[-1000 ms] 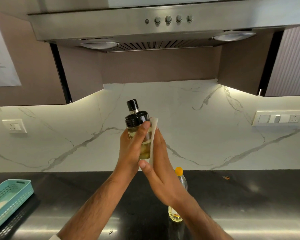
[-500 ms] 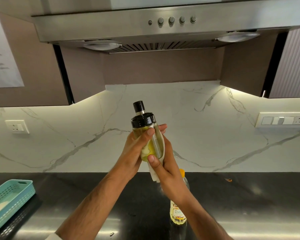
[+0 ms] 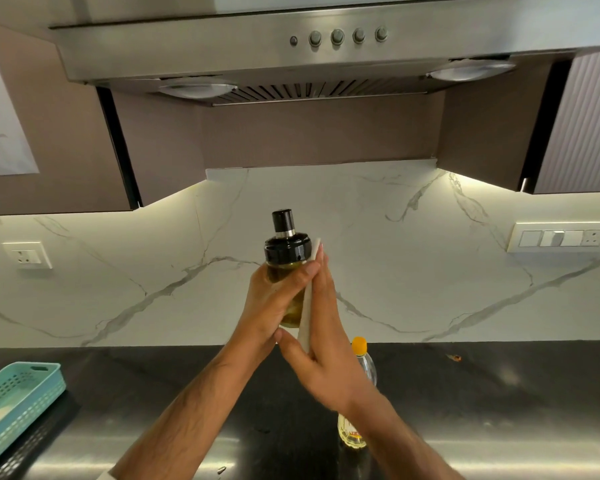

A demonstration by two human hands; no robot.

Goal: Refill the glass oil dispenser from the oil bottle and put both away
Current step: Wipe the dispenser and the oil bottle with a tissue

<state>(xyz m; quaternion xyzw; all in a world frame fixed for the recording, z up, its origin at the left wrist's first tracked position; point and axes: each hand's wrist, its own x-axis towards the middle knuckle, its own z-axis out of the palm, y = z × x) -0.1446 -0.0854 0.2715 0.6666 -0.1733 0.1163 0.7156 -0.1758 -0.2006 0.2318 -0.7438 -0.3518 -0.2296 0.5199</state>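
A person held a glass oil dispenser point(image 3: 286, 268) upright in mid-air above a black countertop point(image 3: 499, 386), in front of a white marble-patterned backsplash point(image 3: 378, 258). The left hand point(image 3: 271, 303) wrapped its curled fingers round the dispenser's clear body, which showed yellowish oil beneath a black cap. The right hand point(image 3: 326, 344) lay with straight fingers flat against the dispenser's right side, pressing a white cloth point(image 3: 307, 317) between palm and glass; the cloth's top edge showed above the fingertips beside the cap. Behind the right wrist, an oil bottle point(image 3: 359, 393) with an orange-yellow cap stood upright on the countertop, well in from its back edge and partly hidden by the forearm. A turquoise perforated basket point(image 3: 18, 400) sat near the countertop's left edge. A stainless-steel range hood point(image 3: 291, 50) hung overhead between brown wall cabinets. A wall socket point(image 3: 26, 255) sat on the backsplash at left and a switch panel point(image 3: 561, 237) at right.
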